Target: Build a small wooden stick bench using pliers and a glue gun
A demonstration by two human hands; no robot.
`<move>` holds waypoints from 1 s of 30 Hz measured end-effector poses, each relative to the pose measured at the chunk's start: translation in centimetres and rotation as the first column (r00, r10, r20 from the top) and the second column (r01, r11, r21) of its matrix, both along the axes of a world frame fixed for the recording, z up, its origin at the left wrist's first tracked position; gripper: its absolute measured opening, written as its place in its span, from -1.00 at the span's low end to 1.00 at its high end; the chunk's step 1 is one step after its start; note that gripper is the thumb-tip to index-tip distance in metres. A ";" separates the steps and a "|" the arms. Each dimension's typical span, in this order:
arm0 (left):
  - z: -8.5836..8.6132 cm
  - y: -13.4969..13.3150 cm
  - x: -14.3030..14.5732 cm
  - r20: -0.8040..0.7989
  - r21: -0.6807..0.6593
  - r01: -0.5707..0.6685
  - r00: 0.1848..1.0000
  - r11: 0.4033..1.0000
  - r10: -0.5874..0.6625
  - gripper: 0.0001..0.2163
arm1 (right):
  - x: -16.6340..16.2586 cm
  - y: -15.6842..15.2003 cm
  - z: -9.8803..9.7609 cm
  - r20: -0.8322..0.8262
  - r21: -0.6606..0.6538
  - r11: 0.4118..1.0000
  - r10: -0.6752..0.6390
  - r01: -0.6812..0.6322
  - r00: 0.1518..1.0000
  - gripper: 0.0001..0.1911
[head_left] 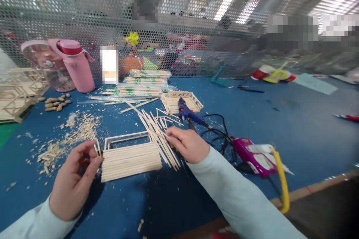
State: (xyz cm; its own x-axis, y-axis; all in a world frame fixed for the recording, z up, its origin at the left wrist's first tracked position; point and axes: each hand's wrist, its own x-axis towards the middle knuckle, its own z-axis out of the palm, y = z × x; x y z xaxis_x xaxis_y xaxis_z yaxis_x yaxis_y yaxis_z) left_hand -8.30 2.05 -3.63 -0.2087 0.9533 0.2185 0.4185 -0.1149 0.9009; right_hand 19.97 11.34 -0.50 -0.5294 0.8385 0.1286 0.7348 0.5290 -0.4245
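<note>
My left hand (74, 179) holds the left end of a small wooden stick frame (131, 162), its thumb at the corner and its fingers by short upright sticks. Rows of thin sticks lie side by side across the frame's near part, while the far part is an open outline. Just right of it, my right hand (189, 145) has its fingers pinched together at a loose pile of wooden sticks (161, 140). It appears to grip one stick, though the fingertips partly hide it. Behind that hand, a blue glue gun (192, 115) rests against a finished-looking stick tray (182, 101).
Wrapped stick bundles (143, 84) lie at the back, near a pink bottle (77, 67). Wood scraps (84, 129) and peanuts (56, 102) are at left, beside stick models (17, 97). A purple tool (255, 157) and black cable (221, 134) lie at right. Perforated metal (179, 15) stands behind.
</note>
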 end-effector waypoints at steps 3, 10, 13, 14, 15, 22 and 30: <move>0.1 0.5 -0.2 -0.006 0.032 -0.012 1.000 0.999 0.012 -0.68 | 0.1 0.1 0.2 -0.079 0.068 0.990 0.128 -0.122 0.989 -0.80; 2.6 1.5 -0.5 -0.199 0.185 -0.011 0.979 0.983 0.049 -0.83 | 0.0 -0.2 1.0 -0.152 0.203 0.957 0.239 -0.206 0.959 -0.80; 3.6 1.7 -0.3 -0.186 0.203 -0.003 0.982 0.979 0.042 -0.86 | -0.1 -0.5 1.4 -0.166 0.197 0.958 0.241 -0.207 0.956 -0.80; 4.0 1.8 -0.1 -0.153 0.196 -0.022 0.987 0.980 0.053 -0.86 | -0.2 -0.6 1.5 -0.166 0.197 0.955 0.255 -0.221 0.953 -0.80; 4.4 2.0 0.0 -0.109 0.188 -0.049 0.991 0.981 0.070 -0.86 | -0.4 -0.8 1.7 -0.161 0.203 0.948 0.278 -0.244 0.947 -0.80; 8.3 3.6 2.8 0.372 0.194 0.087 0.915 0.977 -0.155 -0.63 | -2.4 -2.7 3.8 -0.329 -0.013 0.977 0.199 -0.215 0.923 -0.81; 7.0 3.0 7.2 0.463 -0.069 0.383 0.830 0.921 -0.311 -0.50 | -5.0 -3.9 2.4 -0.739 -0.471 0.831 -0.190 -0.294 0.647 -0.86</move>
State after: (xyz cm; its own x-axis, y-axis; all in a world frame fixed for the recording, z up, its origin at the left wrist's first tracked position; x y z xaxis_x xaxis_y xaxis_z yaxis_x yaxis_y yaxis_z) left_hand -1.06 5.07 3.41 0.1036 0.9941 0.0307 -0.0611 -0.0245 0.9978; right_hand 15.00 7.45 1.94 -0.4988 0.8648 0.0580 0.0208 0.0788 -0.9967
